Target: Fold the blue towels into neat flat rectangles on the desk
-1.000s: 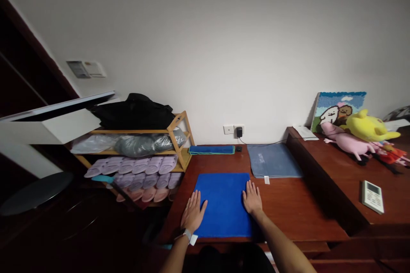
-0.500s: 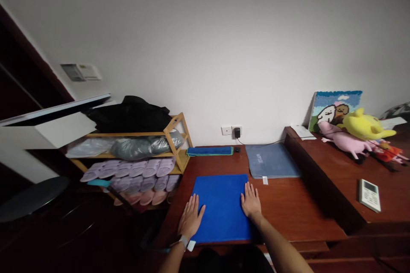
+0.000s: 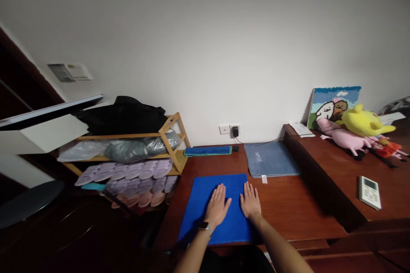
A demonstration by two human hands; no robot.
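A bright blue towel (image 3: 198, 200) lies spread flat on the brown wooden desk (image 3: 297, 204) in front of me. My left hand (image 3: 218, 205) rests palm down near the towel's middle, fingers stretched out, with a watch on the wrist. Along the towel's right edge lies my right hand (image 3: 250, 201), also flat with its fingers extended. Neither hand grips anything. Behind the towel sits a folded dark blue cloth (image 3: 208, 151) with a green edge. A grey-blue cloth (image 3: 272, 160) with a white tag lies to the back right.
On the left stands a wooden shoe rack (image 3: 177, 145) with several slippers (image 3: 134, 170) and a black bag (image 3: 124, 115). The raised surface at right bears a remote control (image 3: 370, 192), plush toys (image 3: 363, 121) and a dog picture (image 3: 333, 104). A charger (image 3: 235, 131) is plugged into the wall.
My left hand has slid from the towel's left edge rightward to its middle. My right hand stays at the right edge. The view has shifted slightly.
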